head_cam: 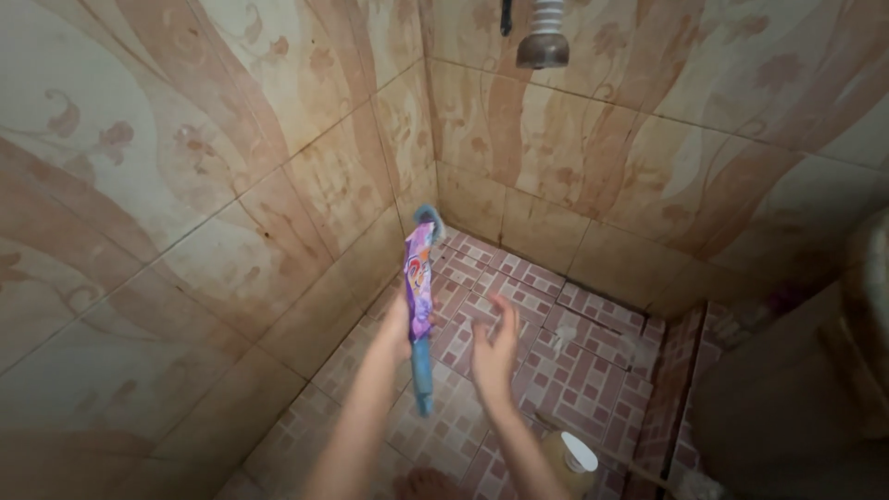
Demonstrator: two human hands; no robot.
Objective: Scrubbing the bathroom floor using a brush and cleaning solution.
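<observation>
Two hands in view, one purple sachet [419,278], one pale bottle with white cap [572,460] at bottom edge, one shower fitting [543,37] up top. Sachet: long, narrow, glossy purple with a printed figure, blue at both ends, held upright over the red-and-white tiled floor [574,361], near the left wall [185,231]. Left hand [400,326] clasps it around the lower middle. Right hand [495,347] just beside it, fingers loosely spread, motion-blurred, holding nothing, not touching the sachet.
</observation>
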